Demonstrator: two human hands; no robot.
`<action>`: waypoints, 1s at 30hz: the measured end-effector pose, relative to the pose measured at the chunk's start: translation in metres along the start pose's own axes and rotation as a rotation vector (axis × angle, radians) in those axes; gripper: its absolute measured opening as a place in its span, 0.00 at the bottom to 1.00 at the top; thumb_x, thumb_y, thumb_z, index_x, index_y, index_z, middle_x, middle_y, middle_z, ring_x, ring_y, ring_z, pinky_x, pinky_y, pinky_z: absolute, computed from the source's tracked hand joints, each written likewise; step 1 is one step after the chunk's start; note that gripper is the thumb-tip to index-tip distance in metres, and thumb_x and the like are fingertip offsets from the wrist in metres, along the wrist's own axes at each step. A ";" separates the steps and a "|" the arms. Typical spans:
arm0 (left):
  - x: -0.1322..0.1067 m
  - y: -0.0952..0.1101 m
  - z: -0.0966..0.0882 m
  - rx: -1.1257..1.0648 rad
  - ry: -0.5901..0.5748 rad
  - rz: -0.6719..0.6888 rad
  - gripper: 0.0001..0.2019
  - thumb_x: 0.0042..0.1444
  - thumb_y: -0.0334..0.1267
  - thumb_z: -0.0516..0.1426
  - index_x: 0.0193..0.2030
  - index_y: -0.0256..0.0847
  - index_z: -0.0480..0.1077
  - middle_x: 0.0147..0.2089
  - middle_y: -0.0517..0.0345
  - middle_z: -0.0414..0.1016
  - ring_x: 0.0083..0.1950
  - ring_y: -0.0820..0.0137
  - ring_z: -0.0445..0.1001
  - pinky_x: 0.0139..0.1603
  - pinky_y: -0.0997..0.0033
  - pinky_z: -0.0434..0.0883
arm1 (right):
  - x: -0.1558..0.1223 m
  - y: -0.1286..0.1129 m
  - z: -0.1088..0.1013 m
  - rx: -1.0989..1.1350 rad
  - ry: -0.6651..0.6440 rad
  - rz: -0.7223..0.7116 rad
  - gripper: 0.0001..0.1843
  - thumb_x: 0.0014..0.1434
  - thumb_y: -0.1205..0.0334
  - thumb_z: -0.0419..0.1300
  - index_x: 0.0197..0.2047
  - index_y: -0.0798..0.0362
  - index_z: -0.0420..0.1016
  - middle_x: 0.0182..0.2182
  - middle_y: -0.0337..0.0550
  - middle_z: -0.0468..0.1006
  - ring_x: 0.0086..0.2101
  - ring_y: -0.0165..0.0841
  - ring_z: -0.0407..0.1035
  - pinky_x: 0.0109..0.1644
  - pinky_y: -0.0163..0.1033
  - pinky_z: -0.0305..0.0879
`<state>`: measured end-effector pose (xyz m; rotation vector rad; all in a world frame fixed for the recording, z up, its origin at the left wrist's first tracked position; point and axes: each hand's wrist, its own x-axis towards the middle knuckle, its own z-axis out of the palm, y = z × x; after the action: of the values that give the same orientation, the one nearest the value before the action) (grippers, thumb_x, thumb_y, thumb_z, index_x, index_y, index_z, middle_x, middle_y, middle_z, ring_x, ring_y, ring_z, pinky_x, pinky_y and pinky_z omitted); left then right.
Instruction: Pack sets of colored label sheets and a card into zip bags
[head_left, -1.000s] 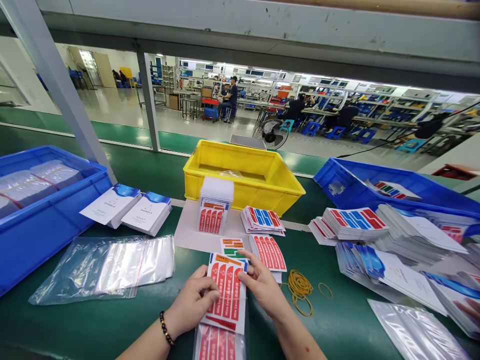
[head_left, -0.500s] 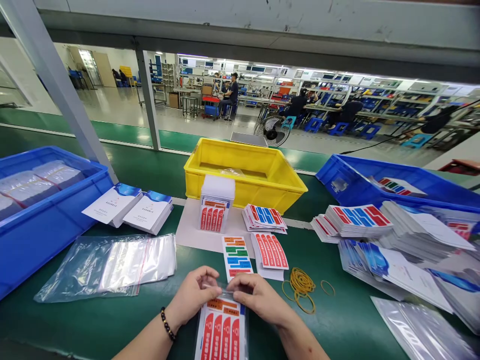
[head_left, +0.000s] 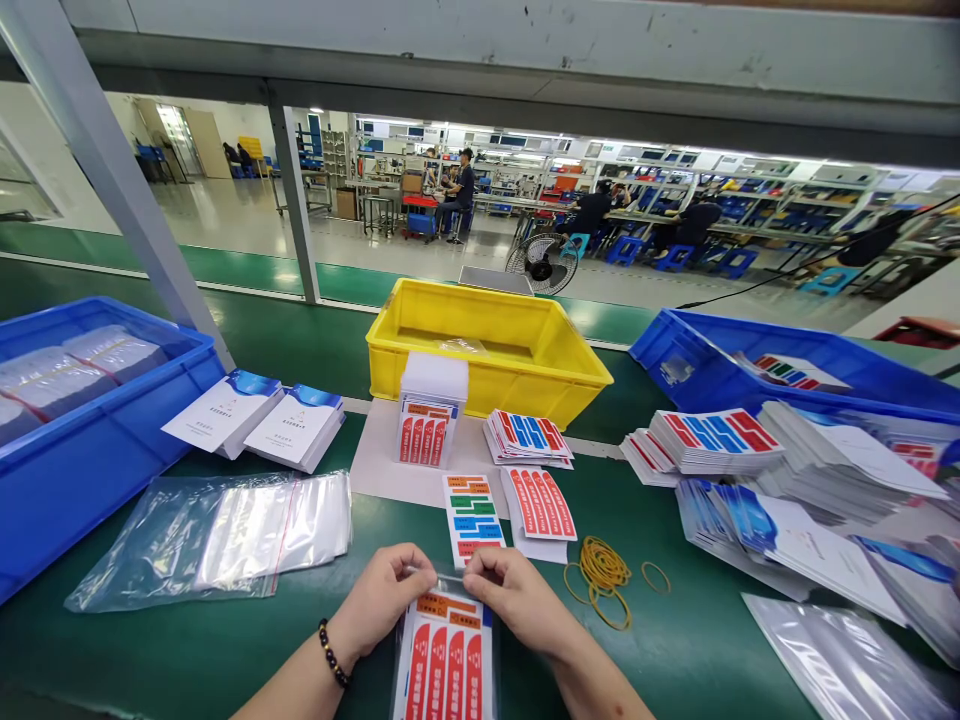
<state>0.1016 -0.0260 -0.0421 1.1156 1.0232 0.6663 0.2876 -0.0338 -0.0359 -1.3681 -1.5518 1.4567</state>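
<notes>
Between my hands lies a clear plastic bag (head_left: 444, 660) with sticker sheets inside, orange labels above red strips. My left hand (head_left: 390, 590) pinches the bag's top edge at its left side. At the right side of that same edge, my right hand (head_left: 514, 595) pinches it between thumb and fingers. Just beyond my fingertips is a sheet of coloured stickers (head_left: 474, 515), with a stack of red sticker sheets (head_left: 541, 503) to its right. A filled pack (head_left: 425, 432) stands upright behind them, against a white stack.
A yellow bin (head_left: 480, 385) stands at the back, between blue bins at left (head_left: 97, 440) and right (head_left: 750, 365). Booklets (head_left: 296, 425) and empty bags (head_left: 277, 530) lie left. Rubber bands (head_left: 600, 568), sticker stacks (head_left: 712, 440) and more booklets (head_left: 795, 550) lie right. People sit in the background.
My fingers have straightened the bag's top edge and now pinch it at both sides. My right hand has shifted slightly rightward. The surrounding stacks have stayed put.
</notes>
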 end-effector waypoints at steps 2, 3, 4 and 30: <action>0.001 -0.001 0.000 -0.030 0.015 -0.016 0.14 0.45 0.47 0.57 0.22 0.38 0.61 0.21 0.63 0.65 0.24 0.74 0.61 0.27 0.75 0.58 | 0.000 0.001 -0.002 0.008 0.004 -0.001 0.11 0.48 0.59 0.58 0.20 0.56 0.66 0.18 0.35 0.65 0.22 0.27 0.56 0.26 0.31 0.52; 0.001 -0.002 0.000 -0.032 0.030 -0.011 0.15 0.45 0.47 0.57 0.22 0.38 0.60 0.20 0.64 0.63 0.24 0.74 0.60 0.27 0.75 0.57 | 0.000 0.002 -0.003 0.015 -0.008 0.006 0.12 0.48 0.58 0.58 0.20 0.56 0.67 0.18 0.36 0.65 0.22 0.27 0.56 0.26 0.31 0.52; 0.001 -0.002 0.000 -0.029 0.041 0.000 0.15 0.44 0.47 0.57 0.21 0.38 0.59 0.20 0.65 0.62 0.23 0.75 0.59 0.26 0.75 0.56 | 0.000 0.003 -0.005 0.025 -0.025 0.016 0.12 0.47 0.57 0.59 0.19 0.56 0.67 0.18 0.36 0.65 0.22 0.27 0.56 0.26 0.31 0.52; 0.002 -0.010 0.009 0.091 0.049 0.034 0.07 0.41 0.37 0.55 0.20 0.36 0.63 0.20 0.65 0.60 0.25 0.76 0.56 0.27 0.75 0.55 | -0.003 0.002 0.004 -0.272 -0.092 -0.049 0.10 0.49 0.64 0.52 0.19 0.56 0.64 0.18 0.35 0.63 0.23 0.26 0.56 0.26 0.30 0.51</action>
<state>0.1100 -0.0309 -0.0515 1.2030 1.0870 0.6826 0.2850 -0.0385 -0.0378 -1.4185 -1.8851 1.3320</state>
